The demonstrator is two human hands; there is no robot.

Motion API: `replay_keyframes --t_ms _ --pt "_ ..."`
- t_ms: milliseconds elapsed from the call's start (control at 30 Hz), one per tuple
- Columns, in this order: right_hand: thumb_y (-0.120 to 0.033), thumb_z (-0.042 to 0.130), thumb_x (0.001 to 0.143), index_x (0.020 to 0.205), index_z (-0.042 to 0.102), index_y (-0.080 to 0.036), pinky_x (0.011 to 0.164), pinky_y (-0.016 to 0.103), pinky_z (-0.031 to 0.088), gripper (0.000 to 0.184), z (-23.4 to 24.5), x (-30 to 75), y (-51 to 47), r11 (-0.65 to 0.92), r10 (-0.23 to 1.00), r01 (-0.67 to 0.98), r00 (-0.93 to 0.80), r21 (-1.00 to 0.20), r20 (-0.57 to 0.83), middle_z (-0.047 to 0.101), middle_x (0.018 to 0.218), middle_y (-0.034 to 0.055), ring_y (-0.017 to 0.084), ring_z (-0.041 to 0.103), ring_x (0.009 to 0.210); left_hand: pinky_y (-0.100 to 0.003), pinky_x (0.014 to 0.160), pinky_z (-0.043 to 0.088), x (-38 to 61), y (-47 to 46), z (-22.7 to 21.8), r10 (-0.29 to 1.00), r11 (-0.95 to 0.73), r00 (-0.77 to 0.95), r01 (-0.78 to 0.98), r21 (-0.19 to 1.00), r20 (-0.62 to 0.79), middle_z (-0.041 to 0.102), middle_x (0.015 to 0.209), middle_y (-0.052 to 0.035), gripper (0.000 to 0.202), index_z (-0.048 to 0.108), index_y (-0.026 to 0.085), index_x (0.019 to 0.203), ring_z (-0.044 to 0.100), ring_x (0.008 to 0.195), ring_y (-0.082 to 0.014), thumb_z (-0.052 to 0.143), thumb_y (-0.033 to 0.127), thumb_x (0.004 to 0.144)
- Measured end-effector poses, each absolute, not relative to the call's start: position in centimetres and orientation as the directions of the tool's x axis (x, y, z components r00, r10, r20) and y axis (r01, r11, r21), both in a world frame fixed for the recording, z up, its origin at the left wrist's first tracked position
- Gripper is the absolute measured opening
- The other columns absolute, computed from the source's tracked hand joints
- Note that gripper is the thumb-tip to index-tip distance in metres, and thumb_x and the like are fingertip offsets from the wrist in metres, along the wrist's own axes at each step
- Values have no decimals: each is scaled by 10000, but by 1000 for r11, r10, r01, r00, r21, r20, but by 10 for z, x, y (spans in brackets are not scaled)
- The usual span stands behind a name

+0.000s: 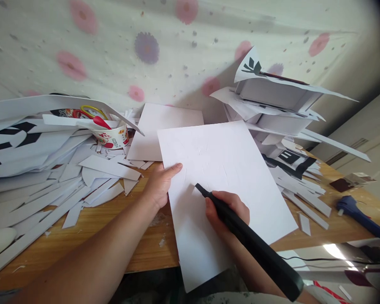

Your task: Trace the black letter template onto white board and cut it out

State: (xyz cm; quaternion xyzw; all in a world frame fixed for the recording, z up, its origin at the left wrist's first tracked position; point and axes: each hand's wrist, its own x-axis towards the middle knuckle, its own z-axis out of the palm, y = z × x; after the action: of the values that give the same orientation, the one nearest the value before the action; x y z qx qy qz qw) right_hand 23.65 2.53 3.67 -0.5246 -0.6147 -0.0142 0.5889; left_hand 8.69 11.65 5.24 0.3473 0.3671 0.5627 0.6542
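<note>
A large white board (193, 236) lies tilted in front of me, with several faint line marks in its upper half. Its left edge is held by my left hand (160, 183), thumb on top and fingers underneath, out of sight. My right hand (229, 209) is closed around a long black pen-shaped tool (256, 245), whose thick end points toward me. The narrow tip is over the middle of the board, near the marks; whether it touches the surface, I cannot tell.
White strips and scraps (95, 185) cover the table's left side, around a paper cup (112, 136) holding red- and yellow-handled items. Another white board (167, 116) leans behind. At right are stacked white pieces (278, 97), more strips (307, 198) and a blue-handled tool (361, 215).
</note>
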Motion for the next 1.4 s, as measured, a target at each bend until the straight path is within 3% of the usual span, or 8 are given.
replay_keyframes --t_ms 333,567,667,833,1000,1400 --pt "-182 653 754 952 568 -276 401 268 470 235 28 246 34 598 435 736 34 -317 900 636 592 -47 158 601 438 -338 720 545 92 112 57 997 71 23 -488 870 -69 725 914 -100 345 692 136 922 683 794 -255 804 305 643" --pt "-156 671 743 964 563 -275 454 288 505 273 29 245 22 558 521 740 39 -375 853 659 651 -29 181 647 525 -337 696 538 91 114 53 998 70 28 -479 875 -65 719 944 -113 405 684 125 961 677 791 -261 810 327 633" --pt "-145 674 733 974 569 -279 463 290 512 295 29 245 20 564 515 739 34 -369 856 661 649 -33 184 653 532 -329 718 534 90 113 51 998 55 45 -481 875 -38 716 966 -104 409 682 133 996 673 790 -242 799 324 654" --pt "-151 661 729 979 577 -289 455 295 518 297 23 247 22 612 454 722 13 -322 891 664 627 -35 184 643 490 -336 671 536 93 111 54 997 58 -16 -481 875 -75 721 872 -87 325 689 133 883 659 713 -233 807 288 624" --pt "-203 665 749 967 576 -289 460 307 547 251 20 248 20 556 403 794 2 -247 915 654 612 -32 193 654 518 -356 705 542 94 110 56 998 47 -15 -493 869 -63 723 899 -99 315 694 132 883 671 747 -249 801 284 628" --pt "-96 665 724 1094 554 -288 481 318 571 431 27 249 5 618 460 741 -69 -263 885 677 643 -39 195 657 512 -358 687 553 94 111 54 999 36 -12 -504 863 -48 721 837 -92 296 701 127 883 674 729 -255 790 266 637"
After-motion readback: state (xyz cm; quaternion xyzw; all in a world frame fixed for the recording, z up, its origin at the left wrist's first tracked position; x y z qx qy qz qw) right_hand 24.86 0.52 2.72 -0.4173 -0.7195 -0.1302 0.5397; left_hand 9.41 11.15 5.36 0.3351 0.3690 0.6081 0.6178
